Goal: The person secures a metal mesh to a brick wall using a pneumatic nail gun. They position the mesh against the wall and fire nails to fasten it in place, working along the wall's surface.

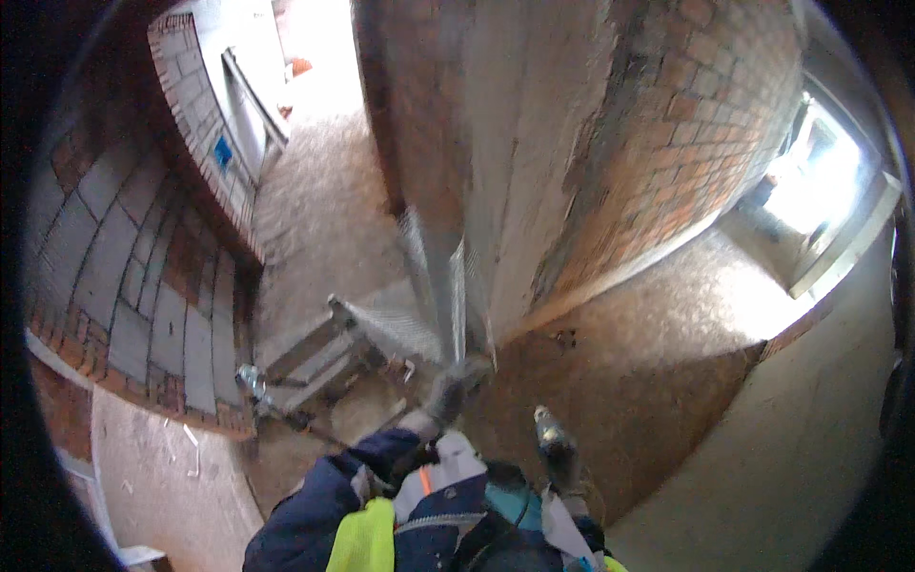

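My left hand, in a dark glove, reaches to the foot of the masonry pier before me. It seems closed around the lower ends of metal mesh corner beads, which stand upright against the pier; blur hides the fingers. My right hand, gloved too, hangs lower to the right, apart from the pier. A small pale-tipped object sticks out of its front end, too blurred to name.
A low trestle stands left of the pier, beside a long-handled tool. A block wall rises on the left. On the right, a brick wall runs toward a bright window. White scraps lie at lower left.
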`<state>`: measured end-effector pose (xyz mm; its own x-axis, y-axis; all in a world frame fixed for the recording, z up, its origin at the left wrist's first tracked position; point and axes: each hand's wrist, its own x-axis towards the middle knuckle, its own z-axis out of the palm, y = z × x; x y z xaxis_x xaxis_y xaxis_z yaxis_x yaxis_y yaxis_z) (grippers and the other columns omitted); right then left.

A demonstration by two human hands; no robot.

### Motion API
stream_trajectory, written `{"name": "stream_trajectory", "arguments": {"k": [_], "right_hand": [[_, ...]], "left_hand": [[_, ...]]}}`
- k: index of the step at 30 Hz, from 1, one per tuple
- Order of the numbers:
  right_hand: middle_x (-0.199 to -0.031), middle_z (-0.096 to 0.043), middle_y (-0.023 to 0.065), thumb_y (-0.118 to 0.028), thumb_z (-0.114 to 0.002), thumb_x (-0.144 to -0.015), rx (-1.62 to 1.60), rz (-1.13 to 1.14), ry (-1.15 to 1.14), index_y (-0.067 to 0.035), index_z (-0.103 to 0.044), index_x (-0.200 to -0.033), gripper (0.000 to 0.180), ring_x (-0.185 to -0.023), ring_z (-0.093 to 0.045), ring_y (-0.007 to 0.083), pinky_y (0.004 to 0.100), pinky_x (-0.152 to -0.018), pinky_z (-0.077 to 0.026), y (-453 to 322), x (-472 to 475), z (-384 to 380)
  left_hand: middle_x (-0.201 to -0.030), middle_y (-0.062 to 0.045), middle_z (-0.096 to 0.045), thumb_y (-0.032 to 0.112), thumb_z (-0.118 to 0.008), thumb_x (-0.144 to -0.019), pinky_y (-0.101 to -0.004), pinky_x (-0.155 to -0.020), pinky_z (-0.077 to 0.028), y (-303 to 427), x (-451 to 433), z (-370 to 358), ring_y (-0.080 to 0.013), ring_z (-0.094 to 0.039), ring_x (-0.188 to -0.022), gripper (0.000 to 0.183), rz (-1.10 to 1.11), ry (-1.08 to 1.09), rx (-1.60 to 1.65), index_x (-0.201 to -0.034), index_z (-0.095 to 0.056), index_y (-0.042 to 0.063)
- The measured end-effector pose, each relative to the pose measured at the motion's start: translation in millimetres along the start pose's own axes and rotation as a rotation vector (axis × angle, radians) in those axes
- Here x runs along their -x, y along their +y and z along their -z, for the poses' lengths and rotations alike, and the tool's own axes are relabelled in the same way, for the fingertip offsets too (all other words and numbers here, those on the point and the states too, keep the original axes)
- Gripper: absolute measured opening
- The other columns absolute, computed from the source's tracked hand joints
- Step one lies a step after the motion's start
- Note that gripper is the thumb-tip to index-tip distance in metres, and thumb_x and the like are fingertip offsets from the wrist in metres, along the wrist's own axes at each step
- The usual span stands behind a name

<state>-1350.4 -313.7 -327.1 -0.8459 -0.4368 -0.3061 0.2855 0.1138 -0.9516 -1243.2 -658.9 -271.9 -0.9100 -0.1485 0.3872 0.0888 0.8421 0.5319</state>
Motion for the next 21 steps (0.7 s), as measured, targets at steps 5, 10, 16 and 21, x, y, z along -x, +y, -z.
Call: {"name": "stream_trajectory", "arguments": {"k": [5,10,16,21], "right_hand": [[-0.132,-0.068,0.0141,-0.022,-0.077,-0.099,-0.081,0.055,0.035,-0.004,-0.063,-0.135,0.043,-0.121,-0.065,0.0293,0.0453,-0.102,-0.054,54.2,-27.0,14.5],[-0.120,-0.073,0.0125,-0.026,-0.084,-0.095,0.547,0.304,0.104,-0.003,-0.066,-0.129,0.045,-0.116,-0.067,0.0255,0.0430,-0.099,-0.054,45.7,-90.2,-6.9],[-0.116,-0.073,0.0114,-0.022,-0.088,-0.091,-0.089,0.126,0.111,0.000,-0.067,-0.125,0.046,-0.112,-0.068,0.0227,0.0401,-0.095,-0.055,9.0,-142.1,-61.4],[-0.122,-0.071,0.0138,-0.023,-0.088,-0.090,0.499,0.354,0.125,-0.001,-0.064,-0.133,0.054,-0.113,-0.068,0.0276,0.0417,-0.096,-0.055,11.6,-180.1,-92.1]], "left_hand": [[-0.145,-0.019,-0.060,0.017,-0.077,-0.090,-0.0505,-0.108,-0.050,-6.9,-74.4,58.5,-0.0425,-0.057,-0.134,0.056,0.060,0.362,-0.120,-0.143,-0.061,0.009],[-0.158,-0.025,-0.046,0.035,-0.080,-0.089,-0.0614,-0.124,-0.033,-49.9,-121.5,104.5,-0.0487,-0.039,-0.150,0.082,0.113,0.348,-0.301,-0.157,-0.047,0.003],[-0.165,-0.024,-0.040,0.053,-0.068,-0.088,-0.0635,-0.132,-0.010,-187.6,-204.0,122.8,-0.0436,-0.025,-0.160,0.093,0.273,0.013,-0.786,-0.162,-0.042,0.003],[-0.142,-0.020,-0.064,0.043,-0.074,-0.079,-0.0548,-0.122,-0.035,-332.5,-263.0,147.0,-0.0405,-0.056,-0.136,0.067,0.222,-0.111,-0.806,-0.139,-0.067,0.014]]}}
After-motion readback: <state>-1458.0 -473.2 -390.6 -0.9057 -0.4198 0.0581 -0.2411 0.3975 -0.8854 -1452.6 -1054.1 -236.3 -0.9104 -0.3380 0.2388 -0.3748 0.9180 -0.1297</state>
